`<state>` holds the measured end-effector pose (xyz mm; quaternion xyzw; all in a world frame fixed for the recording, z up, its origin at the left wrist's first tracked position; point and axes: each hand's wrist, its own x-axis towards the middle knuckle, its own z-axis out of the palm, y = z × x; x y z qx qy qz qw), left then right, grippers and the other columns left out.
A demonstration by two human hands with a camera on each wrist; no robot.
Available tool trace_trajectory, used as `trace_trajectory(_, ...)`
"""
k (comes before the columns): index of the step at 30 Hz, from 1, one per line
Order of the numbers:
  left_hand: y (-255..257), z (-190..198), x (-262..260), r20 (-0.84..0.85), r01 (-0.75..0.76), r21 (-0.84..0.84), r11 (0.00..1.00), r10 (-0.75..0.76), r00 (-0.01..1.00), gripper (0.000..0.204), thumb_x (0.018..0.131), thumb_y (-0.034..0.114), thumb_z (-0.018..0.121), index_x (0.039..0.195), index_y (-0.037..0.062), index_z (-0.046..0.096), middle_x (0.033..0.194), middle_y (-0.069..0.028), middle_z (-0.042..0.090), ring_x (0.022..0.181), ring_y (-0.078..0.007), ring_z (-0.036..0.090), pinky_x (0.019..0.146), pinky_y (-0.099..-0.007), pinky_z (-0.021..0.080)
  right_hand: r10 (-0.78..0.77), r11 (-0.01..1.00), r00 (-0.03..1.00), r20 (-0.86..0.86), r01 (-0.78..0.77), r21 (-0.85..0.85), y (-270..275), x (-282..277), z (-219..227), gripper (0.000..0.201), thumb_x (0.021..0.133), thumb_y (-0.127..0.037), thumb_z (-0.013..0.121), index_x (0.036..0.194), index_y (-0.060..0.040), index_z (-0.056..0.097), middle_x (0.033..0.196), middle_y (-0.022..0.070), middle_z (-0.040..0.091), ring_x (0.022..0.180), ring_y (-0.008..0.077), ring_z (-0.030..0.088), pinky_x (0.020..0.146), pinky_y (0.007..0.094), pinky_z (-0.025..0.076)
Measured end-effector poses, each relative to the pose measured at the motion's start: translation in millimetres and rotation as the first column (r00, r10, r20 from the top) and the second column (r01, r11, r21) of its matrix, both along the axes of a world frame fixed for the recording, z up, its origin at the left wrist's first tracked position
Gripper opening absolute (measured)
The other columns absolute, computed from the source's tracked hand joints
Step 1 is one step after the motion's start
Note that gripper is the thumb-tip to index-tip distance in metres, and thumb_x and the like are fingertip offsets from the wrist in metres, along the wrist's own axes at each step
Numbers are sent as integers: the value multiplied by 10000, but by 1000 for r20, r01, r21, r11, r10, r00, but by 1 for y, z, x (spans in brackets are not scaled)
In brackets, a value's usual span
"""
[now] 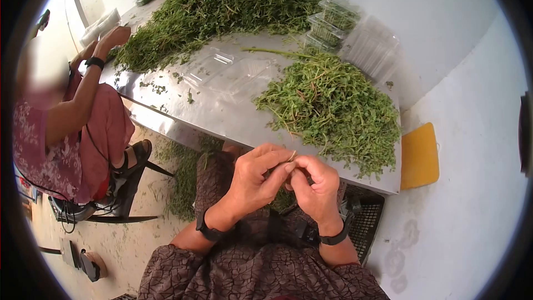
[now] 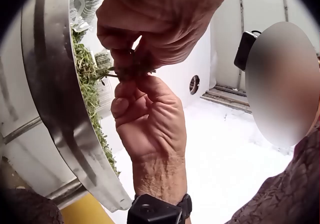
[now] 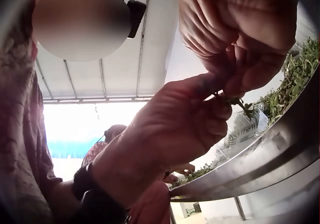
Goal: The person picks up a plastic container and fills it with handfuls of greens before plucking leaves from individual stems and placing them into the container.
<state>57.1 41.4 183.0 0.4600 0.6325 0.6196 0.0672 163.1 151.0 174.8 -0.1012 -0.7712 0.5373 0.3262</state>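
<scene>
We are pinching a small green sprig [image 3: 244, 105] between both sets of fingertips, the left hand [image 1: 252, 180] and the right hand [image 1: 317, 191] meeting with fingers curled around its thin stem. Because so little stem is showing and our fingers are crowding it, we are probably risking a slip or a tear in the wrong place if one hand is pulling harder than the other. Our fingers are also hiding much of the sprig, so a bad leaf could be going unnoticed. We are holding it just short of the desk [image 1: 205, 116], above our lap, so a loosened piece could be falling between us and the desk edge, towards the black crate [image 1: 371, 222] below and beside the right hand.

Ahead of the right hand, a loose heap of greens [image 1: 333, 111] is lying near that edge; a careless sleeve or wrist could be dragging stems off. Ahead of the left hand, a clear open box [image 1: 247, 76] is resting on the desk, light enough, we are guessing, to be shifting at a knock. Farther ahead, a larger heap [image 1: 227, 5] is spreading, and stacked filled boxes [image 1: 328, 26] are standing behind the nearer greens, blocking a straight reach. Beyond the left hand, another person [image 1: 102, 108] is sitting alongside.
</scene>
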Motion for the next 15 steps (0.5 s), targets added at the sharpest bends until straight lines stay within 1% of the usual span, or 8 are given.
trace_trajectory(4,-1,-1,-3,-34,-49,10,999,49,998,120,849,3,638,954,-7,696,853,-119,673,765,-204,652,668,-280,511,3,999,999,-44,-1,51,-2,-1,4,124,839,42,628,960,11,633,790,84,640,604,134,576,547,253,450)
trace_trajectory(6,-5,-5,-12,-227,-103,-17,995,97,969,61,892,32,611,919,6,659,912,-108,676,824,-176,649,731,-275,501,-5,999,1000,-21,6,52,0,1,3,128,841,43,631,966,14,636,816,92,651,601,128,574,539,257,452)
trace_trajectory(7,-6,-5,-12,-230,-102,-19,995,95,969,61,892,32,611,919,6,659,912,-108,676,824,-176,649,731,-275,501,-7,999,1000,-23,8,50,2,2,1,128,841,43,631,966,14,636,816,92,651,601,128,574,539,257,452)
trace_trajectory(9,-8,-2,-12,113,-97,-8,995,97,989,73,945,63,561,909,20,607,989,-98,670,903,-168,642,811,-292,489,-63,990,998,19,61,128,11,7,-5,120,846,44,631,964,20,634,829,103,659,611,117,583,539,258,458)
trace_trajectory(10,-8,-5,-19,15,-43,63,997,42,999,98,988,82,501,975,14,569,1035,-89,652,952,-168,634,852,-295,475,-63,990,998,18,60,125,14,9,-5,120,846,44,631,964,20,634,829,103,659,611,117,583,539,258,458)
trace_trajectory(11,-7,-4,-21,13,-45,59,997,44,999,98,988,82,501,975,14,569,1035,-89,652,952,-168,634,852,-295,475,-104,983,994,15,101,156,18,10,-6,113,856,39,628,967,22,635,831,102,663,613,112,589,541,253,464)
trace_trajectory(13,-7,2,-24,352,39,132,990,-84,932,102,997,75,481,1004,4,554,1019,-87,647,998,-182,628,856,-285,470,-144,974,989,9,140,180,23,11,-8,105,865,33,625,969,24,637,832,101,667,614,107,595,543,248,470)
trace_trajectory(15,-5,4,-31,338,57,73,996,-79,938,124,1006,62,460,1074,-9,536,993,-71,637,949,-158,615,820,-282,468,-164,983,986,-10,165,83,27,11,-10,94,887,14,618,976,26,643,835,93,675,622,105,615,546,233,480)
